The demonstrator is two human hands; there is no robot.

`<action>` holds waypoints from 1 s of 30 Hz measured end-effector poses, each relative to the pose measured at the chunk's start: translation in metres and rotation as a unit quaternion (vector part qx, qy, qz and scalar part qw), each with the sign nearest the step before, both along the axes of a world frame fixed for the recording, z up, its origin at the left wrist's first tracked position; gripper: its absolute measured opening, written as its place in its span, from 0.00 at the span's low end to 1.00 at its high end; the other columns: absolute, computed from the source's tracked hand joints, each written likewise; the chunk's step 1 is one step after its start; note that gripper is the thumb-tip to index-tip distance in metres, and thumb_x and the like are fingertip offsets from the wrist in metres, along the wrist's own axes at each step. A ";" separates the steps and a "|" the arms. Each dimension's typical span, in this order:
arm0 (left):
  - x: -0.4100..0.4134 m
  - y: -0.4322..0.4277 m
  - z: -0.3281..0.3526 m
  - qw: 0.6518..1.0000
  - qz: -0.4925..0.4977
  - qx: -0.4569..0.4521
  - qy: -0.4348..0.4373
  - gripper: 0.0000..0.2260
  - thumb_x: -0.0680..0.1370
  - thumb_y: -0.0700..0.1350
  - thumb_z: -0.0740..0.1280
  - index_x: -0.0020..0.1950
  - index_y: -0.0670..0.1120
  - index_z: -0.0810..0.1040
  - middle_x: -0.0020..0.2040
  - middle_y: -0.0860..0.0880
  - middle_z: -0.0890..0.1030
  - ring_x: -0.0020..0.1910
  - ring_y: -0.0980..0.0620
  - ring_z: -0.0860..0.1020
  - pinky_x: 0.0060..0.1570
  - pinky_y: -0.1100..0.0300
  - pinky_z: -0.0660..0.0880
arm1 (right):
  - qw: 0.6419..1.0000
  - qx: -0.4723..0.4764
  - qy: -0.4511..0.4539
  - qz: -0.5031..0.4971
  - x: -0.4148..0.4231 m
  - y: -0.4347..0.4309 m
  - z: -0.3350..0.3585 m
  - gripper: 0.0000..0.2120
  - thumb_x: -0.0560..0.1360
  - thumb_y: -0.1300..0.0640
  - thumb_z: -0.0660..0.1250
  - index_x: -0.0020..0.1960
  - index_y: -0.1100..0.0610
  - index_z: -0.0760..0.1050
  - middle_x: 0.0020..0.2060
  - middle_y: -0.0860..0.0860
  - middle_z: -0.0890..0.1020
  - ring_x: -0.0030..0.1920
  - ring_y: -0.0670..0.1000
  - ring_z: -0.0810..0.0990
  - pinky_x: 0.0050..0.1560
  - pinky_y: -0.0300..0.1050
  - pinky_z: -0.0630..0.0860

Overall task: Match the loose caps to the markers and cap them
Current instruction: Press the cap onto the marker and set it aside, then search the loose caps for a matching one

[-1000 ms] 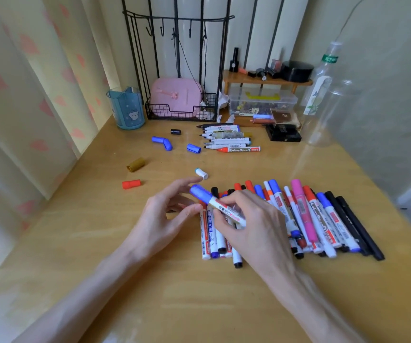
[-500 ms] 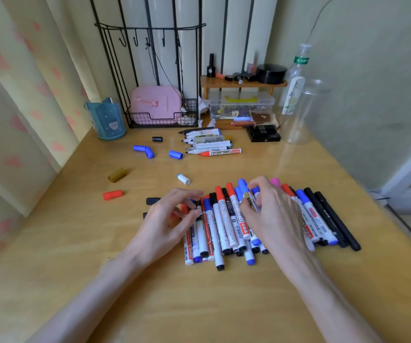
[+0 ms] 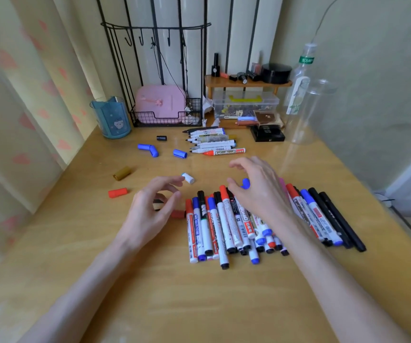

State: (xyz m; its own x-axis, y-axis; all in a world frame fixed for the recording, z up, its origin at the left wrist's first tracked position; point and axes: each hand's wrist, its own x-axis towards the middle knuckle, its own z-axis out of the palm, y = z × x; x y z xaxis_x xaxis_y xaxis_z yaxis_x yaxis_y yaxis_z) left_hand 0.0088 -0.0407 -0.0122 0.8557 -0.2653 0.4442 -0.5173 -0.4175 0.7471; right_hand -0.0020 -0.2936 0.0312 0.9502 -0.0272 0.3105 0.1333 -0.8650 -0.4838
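Observation:
A heap of capped markers (image 3: 226, 226) lies in the middle of the wooden table (image 3: 150, 280). Several uncapped markers (image 3: 211, 143) lie in a row farther back. Loose caps are scattered on the left: a white cap (image 3: 188, 178), a red cap (image 3: 117, 192), a gold cap (image 3: 122, 173), a blue cap (image 3: 180, 153), a bent pair of blue caps (image 3: 148, 149) and a black cap (image 3: 161, 138). My left hand (image 3: 150, 209) hovers left of the heap, fingers loosely curled, holding nothing. My right hand (image 3: 256, 189) hovers over the heap's far end, fingers spread, empty.
A blue cup (image 3: 111, 117) and a wire rack with a pink case (image 3: 161, 102) stand at the back left. A small wooden shelf (image 3: 246, 84), a clear box, a black box (image 3: 267, 133) and clear plastic bottles (image 3: 301, 95) stand at the back right.
My right hand laid the blue-capped marker onto the heap, let go and lifted away. My left hand stayed left of the heap. The camera tilted slightly.

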 end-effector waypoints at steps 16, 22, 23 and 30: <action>0.041 0.074 -0.006 0.990 0.139 0.007 -0.030 0.12 0.82 0.38 0.69 0.63 0.50 0.82 0.57 0.55 0.84 0.55 0.53 0.82 0.52 0.59 0.78 | 0.983 -0.069 0.167 0.032 0.134 0.009 -0.011 0.25 0.80 0.53 0.71 0.76 0.48 0.70 0.75 0.51 0.73 0.76 0.56 0.68 0.77 0.60 0.62; 0.048 0.122 -0.004 0.980 0.182 0.078 -0.008 0.12 0.80 0.42 0.72 0.62 0.52 0.83 0.55 0.57 0.84 0.55 0.57 0.81 0.51 0.56 0.78 | 0.986 -0.118 0.110 -0.037 0.139 0.011 -0.011 0.20 0.76 0.57 0.76 0.67 0.48 0.79 0.68 0.54 0.78 0.71 0.59 0.72 0.72 0.59 0.63; 0.049 0.126 -0.006 0.980 0.175 0.097 0.011 0.11 0.79 0.46 0.73 0.61 0.54 0.83 0.54 0.58 0.84 0.55 0.60 0.81 0.50 0.58 0.77 | 0.984 -0.127 0.117 -0.047 0.140 0.010 -0.010 0.17 0.76 0.55 0.77 0.64 0.48 0.81 0.66 0.54 0.80 0.69 0.59 0.73 0.71 0.58 0.64; 0.046 0.129 -0.016 0.968 0.145 0.202 0.034 0.08 0.77 0.51 0.75 0.56 0.56 0.86 0.53 0.57 0.83 0.52 0.56 0.81 0.54 0.55 0.79 | 0.983 -0.118 0.136 -0.019 0.126 0.008 -0.016 0.07 0.76 0.51 0.77 0.51 0.46 0.80 0.50 0.47 0.84 0.58 0.54 0.79 0.68 0.58 0.63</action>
